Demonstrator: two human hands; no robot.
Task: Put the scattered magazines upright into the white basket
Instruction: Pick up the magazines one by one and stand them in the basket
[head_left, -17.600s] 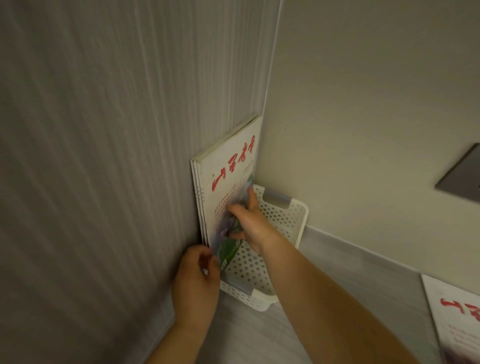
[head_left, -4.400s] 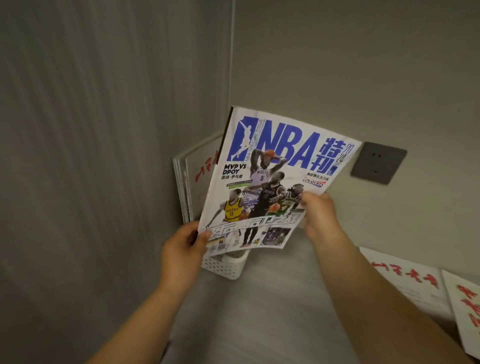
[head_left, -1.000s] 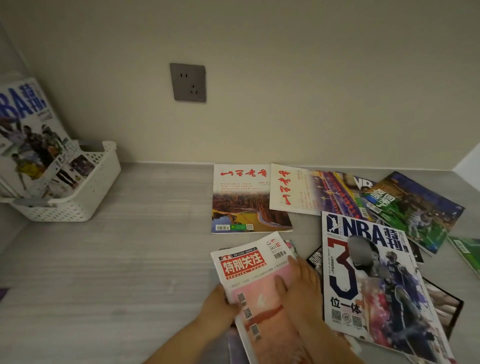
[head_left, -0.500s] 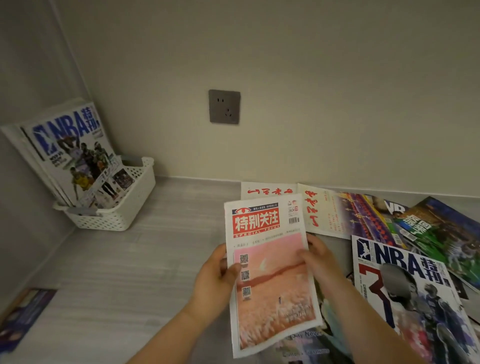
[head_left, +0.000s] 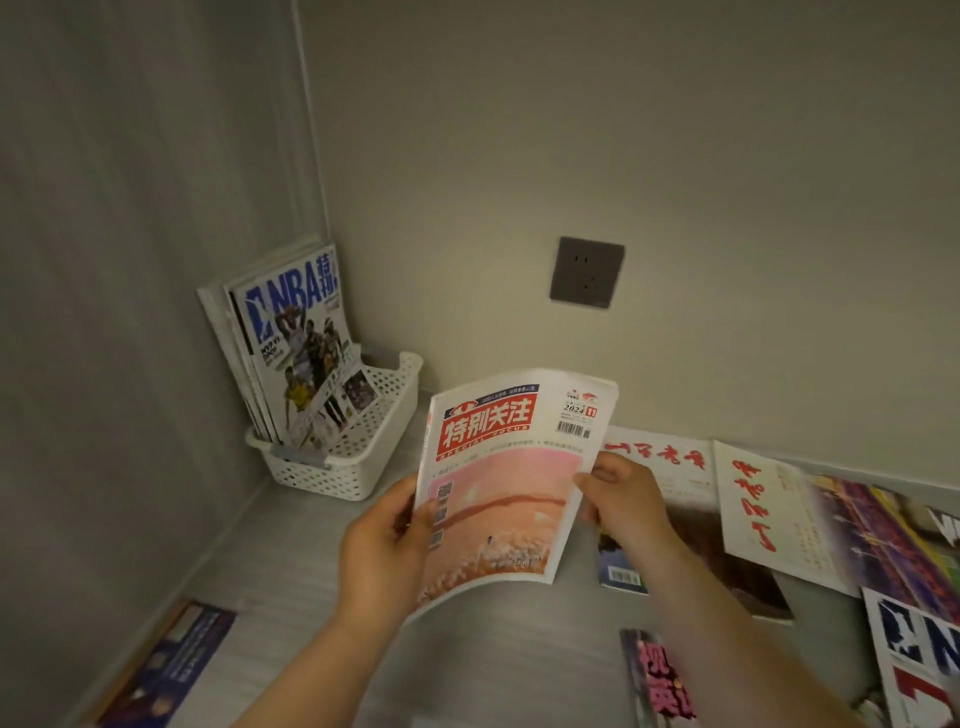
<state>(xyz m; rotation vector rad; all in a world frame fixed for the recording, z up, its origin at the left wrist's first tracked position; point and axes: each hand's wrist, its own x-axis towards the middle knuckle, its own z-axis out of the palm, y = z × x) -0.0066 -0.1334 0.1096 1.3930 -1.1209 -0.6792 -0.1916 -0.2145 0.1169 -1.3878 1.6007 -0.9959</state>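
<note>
I hold a pink magazine with a red title block (head_left: 511, 483) up off the floor. My left hand (head_left: 384, 545) grips its left edge and my right hand (head_left: 621, 499) grips its right edge. The white perforated basket (head_left: 358, 457) stands in the corner to the upper left. Several magazines stand upright in it, an NBA issue (head_left: 298, 338) at the front, leaning on the left wall. More magazines lie flat on the floor to the right: two white ones with red script (head_left: 660, 460) (head_left: 769, 514) and an NBA one (head_left: 919, 660) at the right edge.
A grey wall socket (head_left: 587, 271) sits on the back wall above the floor. A dark blue magazine (head_left: 166, 665) lies by the left wall at the bottom left. A magazine with pink lettering (head_left: 657, 680) lies at the bottom, right of my right forearm.
Both hands lifted the pink magazine off the pile and carried it up and leftward toward the basket. The view swung left, bringing the corner closer to centre.
</note>
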